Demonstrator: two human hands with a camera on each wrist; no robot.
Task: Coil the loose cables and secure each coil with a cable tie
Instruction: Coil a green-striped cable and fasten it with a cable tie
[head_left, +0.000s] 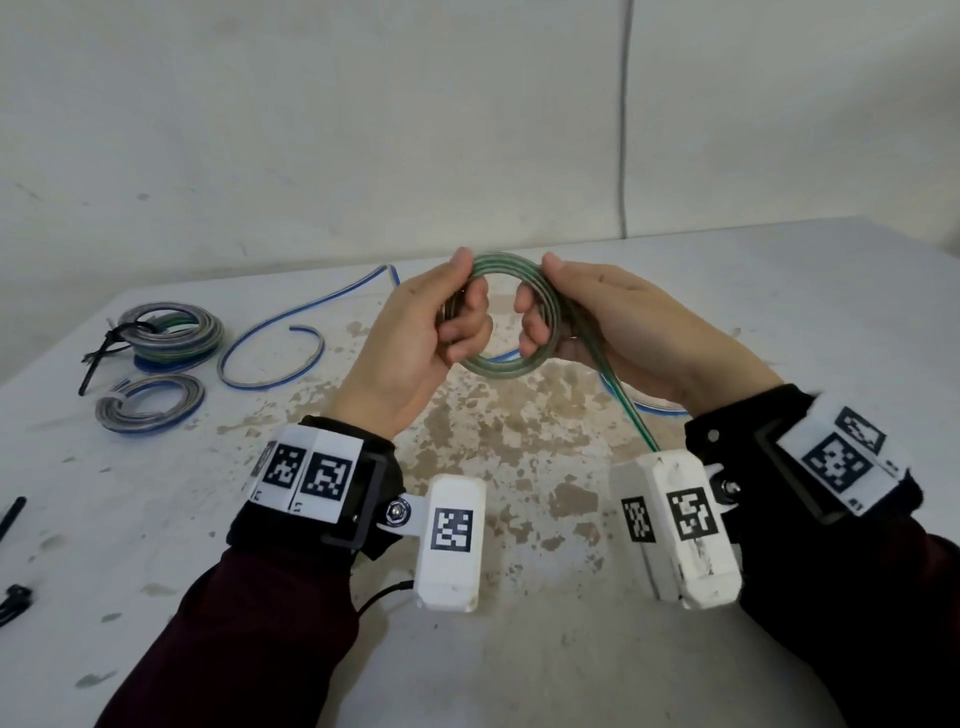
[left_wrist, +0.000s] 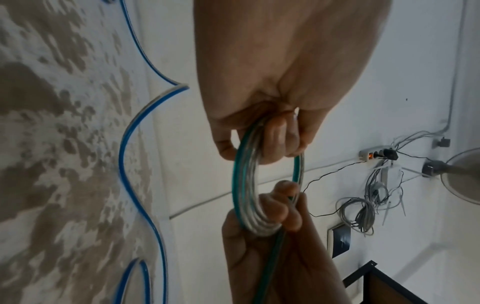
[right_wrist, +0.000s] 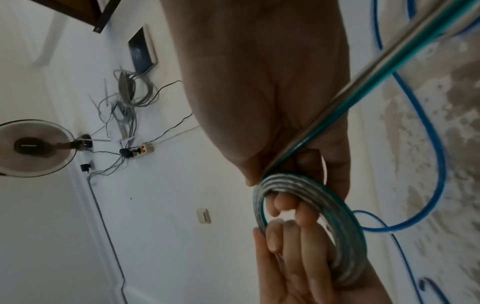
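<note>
Head view: mid-coiling, green coil (head_left: 506, 317) held above the table (head_left: 519, 649), left hand (head_left: 415, 343) and right hand (head_left: 618, 332) fingers curled round opposite sides, tail (head_left: 626, 410) still loose, so likely next: wind in, then tie.

Pale, scuffed wall (head_left: 311, 130) behind a white table (head_left: 545, 649) w/ brown patches where paint has worn off. Thin grey conduit (head_left: 626, 119) runs vertically up wall. Wrist views: power strip (right_wrist: 141, 151) w/ orange light, tangle of grey wires (left_wrist: 363, 214) nearby, a fan (right_wrist: 33, 148), a light switch (right_wrist: 203, 215), dark-framed furniture (left_wrist: 384, 288). Light soft, even.
</note>
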